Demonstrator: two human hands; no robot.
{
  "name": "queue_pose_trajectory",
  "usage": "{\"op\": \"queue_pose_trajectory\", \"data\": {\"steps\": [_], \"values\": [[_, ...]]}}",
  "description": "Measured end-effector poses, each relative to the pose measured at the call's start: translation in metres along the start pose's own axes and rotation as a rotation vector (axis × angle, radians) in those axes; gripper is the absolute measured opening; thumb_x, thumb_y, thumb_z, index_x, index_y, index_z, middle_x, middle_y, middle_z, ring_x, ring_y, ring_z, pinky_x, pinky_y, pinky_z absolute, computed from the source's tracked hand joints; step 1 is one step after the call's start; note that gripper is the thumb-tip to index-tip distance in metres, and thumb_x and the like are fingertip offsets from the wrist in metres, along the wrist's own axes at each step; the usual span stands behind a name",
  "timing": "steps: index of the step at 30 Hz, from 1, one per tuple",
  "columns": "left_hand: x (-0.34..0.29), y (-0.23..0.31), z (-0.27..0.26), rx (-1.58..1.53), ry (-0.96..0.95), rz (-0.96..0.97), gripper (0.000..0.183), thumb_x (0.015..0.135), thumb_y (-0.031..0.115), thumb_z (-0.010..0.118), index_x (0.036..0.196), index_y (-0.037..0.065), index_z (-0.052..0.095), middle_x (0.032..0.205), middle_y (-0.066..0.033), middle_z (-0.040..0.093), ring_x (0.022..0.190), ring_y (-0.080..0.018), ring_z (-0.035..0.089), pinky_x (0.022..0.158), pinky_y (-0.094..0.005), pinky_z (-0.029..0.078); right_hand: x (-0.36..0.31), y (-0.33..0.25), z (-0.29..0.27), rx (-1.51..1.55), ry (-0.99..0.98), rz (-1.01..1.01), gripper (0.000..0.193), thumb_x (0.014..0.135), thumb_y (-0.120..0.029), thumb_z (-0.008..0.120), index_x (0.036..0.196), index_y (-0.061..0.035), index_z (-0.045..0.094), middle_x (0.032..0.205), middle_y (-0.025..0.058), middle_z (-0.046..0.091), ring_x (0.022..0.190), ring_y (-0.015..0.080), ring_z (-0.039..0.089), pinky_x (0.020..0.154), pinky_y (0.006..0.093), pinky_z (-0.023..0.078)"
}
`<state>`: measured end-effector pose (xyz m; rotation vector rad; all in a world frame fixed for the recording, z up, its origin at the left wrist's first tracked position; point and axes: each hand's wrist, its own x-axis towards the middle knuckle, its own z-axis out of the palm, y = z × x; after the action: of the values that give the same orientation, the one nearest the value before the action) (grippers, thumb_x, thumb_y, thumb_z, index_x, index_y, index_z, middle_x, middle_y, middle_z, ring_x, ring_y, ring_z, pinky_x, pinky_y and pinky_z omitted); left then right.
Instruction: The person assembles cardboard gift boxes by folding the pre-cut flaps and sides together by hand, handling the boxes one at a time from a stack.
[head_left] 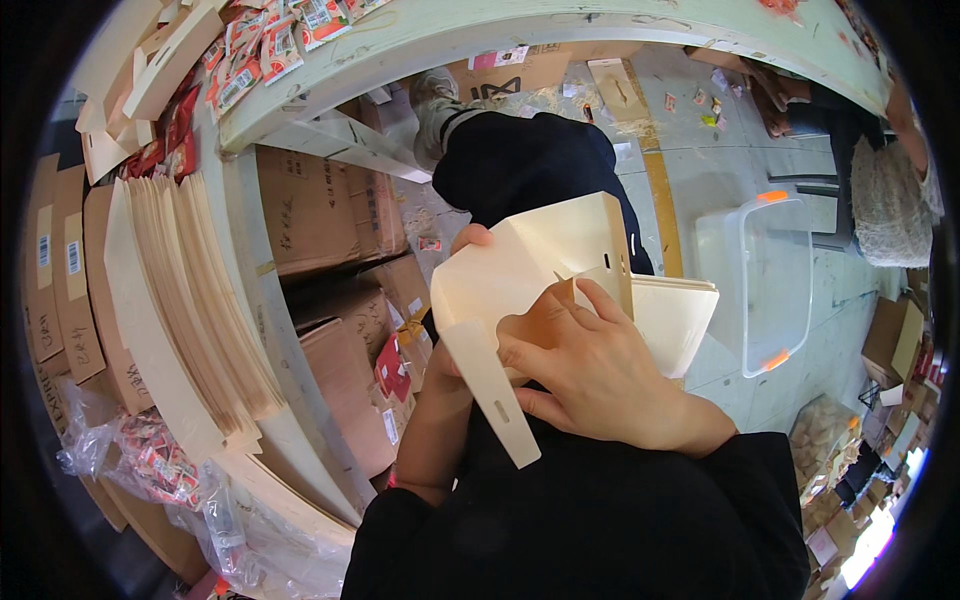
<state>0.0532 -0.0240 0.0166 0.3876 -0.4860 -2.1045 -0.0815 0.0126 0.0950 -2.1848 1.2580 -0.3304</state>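
One cream, part-folded thin-cardboard carton (510, 255) was before the black cloth shirt (570, 520); the left hand (443, 367) had its grip around one edge, the right hand (610, 385) was inside, grip indeterminable. It seemed light, creasable, best held along folds.

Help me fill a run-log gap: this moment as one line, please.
left hand: holding cream carton; right hand: at its open side; cream card stack: left; clear bin: right
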Motion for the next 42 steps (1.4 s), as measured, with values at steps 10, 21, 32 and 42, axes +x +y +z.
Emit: {"op": "queue_pose_trajectory", "data": {"steps": [10,21,32,42], "values": [[-0.005,0.008,-0.002,0.101,0.19,0.294,0.072,0.063,0.022,0.067,0.12,0.013,0.025,0.112,-0.01,0.042,0.106,-0.0236,0.045,0.089,-0.0361,0.04,-0.011,0.022,-0.003,0.169,0.397,-0.292,0.046,0.064,-0.004,0.06,0.108,0.0039,0.046,0.1,0.026,0.051,0.088,0.0314,0.056,0.084,0.0421,0.042],[0.002,0.018,-0.006,0.123,0.202,0.445,0.044,0.065,0.006,0.056,0.104,0.014,0.039,0.108,-0.0127,0.045,0.104,-0.0292,0.045,0.087,-0.0412,0.042,0.01,0.025,0.032,0.35,0.566,0.123,0.04,0.07,-0.003,0.065,0.106,0.0051,0.051,0.093,0.0192,0.058,0.079,0.0303,0.059,0.069,0.0322,0.048],[0.003,0.029,0.018,0.156,0.18,0.693,0.034,0.07,0.013,0.057,0.098,0.012,0.039,0.098,-0.0117,0.043,0.085,-0.0251,0.048,0.077,-0.0383,0.044,0.018,0.012,0.025,0.658,0.691,-0.191,0.03,0.08,-0.011,0.055,0.106,0.0037,0.049,0.105,0.0215,0.055,0.098,0.0288,0.054,0.084,0.0358,0.042],[0.0,0.015,0.029,0.101,0.267,0.576,0.034,0.072,0.006,0.055,0.101,0.01,0.036,0.097,-0.0086,0.044,0.089,-0.0168,0.047,0.078,-0.0295,0.041,0.007,0.029,0.07,1.421,0.768,0.307,0.023,0.079,-0.018,0.061,0.089,0.0011,0.055,0.094,0.0114,0.058,0.083,0.014,0.053,0.076,0.0274,0.042]]}}
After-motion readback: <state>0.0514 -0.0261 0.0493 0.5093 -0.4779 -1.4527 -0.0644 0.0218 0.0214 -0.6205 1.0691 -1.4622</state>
